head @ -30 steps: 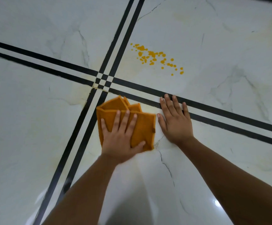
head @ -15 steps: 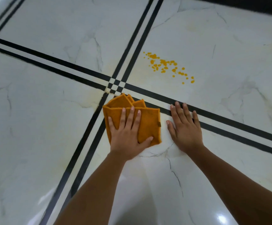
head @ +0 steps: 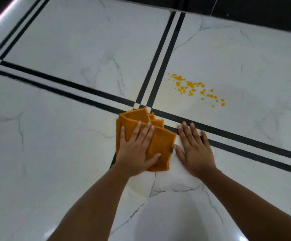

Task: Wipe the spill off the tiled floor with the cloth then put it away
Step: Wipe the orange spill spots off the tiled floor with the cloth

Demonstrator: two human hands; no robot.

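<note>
A folded orange cloth [head: 160,143] lies flat on the white marble-look tiled floor [head: 71,153], just below where the black grout stripes cross. My left hand [head: 136,150] presses down on the cloth, palm flat and fingers spread over it. My right hand [head: 195,150] rests flat on the bare tile right beside the cloth's right edge, holding nothing. A spill of small yellow-orange drops [head: 195,87] is scattered on the tile beyond the stripes, up and right of both hands, untouched by the cloth.
Double black stripes [head: 160,61] cross the floor and meet near the cloth. A dark skirting or wall base [head: 254,13] runs along the far edge. A bright strip [head: 0,20] shows at the top left.
The view has tilted up, showing more far floor and the dark wall base. Both hands and the cloth have crept forward, the cloth's top corner now at the stripe crossing.
</note>
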